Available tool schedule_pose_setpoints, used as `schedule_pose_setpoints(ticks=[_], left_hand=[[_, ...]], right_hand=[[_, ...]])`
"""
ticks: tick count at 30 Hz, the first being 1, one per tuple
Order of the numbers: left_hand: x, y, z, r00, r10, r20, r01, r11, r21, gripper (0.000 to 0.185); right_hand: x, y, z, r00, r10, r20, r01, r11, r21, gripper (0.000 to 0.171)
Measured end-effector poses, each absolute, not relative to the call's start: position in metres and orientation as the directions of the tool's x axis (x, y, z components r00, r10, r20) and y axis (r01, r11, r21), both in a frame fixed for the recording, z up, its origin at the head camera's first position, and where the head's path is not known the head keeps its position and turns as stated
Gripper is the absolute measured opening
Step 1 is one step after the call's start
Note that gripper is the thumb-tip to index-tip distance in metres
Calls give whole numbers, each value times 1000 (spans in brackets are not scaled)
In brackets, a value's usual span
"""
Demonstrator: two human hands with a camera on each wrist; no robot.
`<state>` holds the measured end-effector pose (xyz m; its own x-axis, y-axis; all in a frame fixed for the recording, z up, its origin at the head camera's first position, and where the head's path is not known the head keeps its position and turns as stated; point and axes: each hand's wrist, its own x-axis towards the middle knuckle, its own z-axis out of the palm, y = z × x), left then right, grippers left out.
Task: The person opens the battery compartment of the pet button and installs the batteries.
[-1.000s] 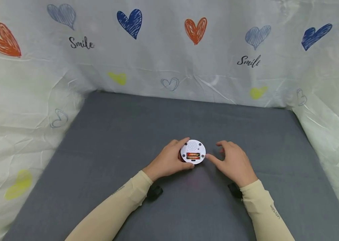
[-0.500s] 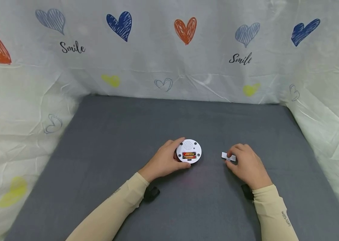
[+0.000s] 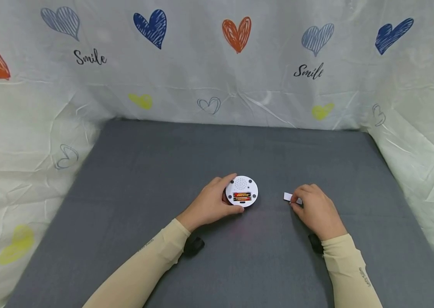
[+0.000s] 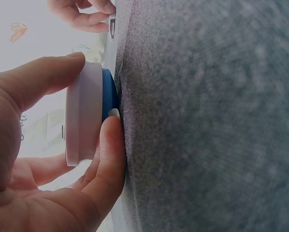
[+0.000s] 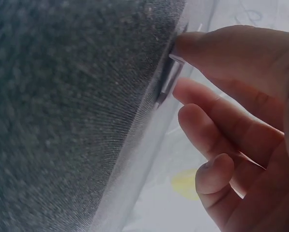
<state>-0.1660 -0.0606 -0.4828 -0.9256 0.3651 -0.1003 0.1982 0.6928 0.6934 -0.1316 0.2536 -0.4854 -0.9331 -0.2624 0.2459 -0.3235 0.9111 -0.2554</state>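
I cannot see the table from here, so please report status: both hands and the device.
Left hand grips round white device, battery bay open, two batteries showing. Right hand pinches small white cover on the grey mat, apart from device. Nothing between them.

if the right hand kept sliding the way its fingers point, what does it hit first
Likely the round white device that the left hand holds. The right hand points left and away, with the small white cover at its fingertips; exact alignment is hard to judge.
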Motion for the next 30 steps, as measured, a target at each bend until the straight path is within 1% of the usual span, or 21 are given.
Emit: schedule_pose_setpoints(ticks=[7,19,25,30], left_hand=[[-165,-61,-482,-925,364,-107,192,692,696,101],[-164,-63,-480,-925,363,-117,186,696,694,101],[-162,-64,-479,-924,362,-119,180,690,701,100],[-161,-64,-480,-923,366,-120,178,681,711,99]], right_hand=[[-131,252,-486,-933,-253,258,-318,912,-258,10],[-131,243,-481,-922,-263,286,-338,905,-257,12],[-134,229,-474,-894,-310,324,-398,882,-254,11],[-133,211,-461,-862,-353,363,-447,867,-220,11]])
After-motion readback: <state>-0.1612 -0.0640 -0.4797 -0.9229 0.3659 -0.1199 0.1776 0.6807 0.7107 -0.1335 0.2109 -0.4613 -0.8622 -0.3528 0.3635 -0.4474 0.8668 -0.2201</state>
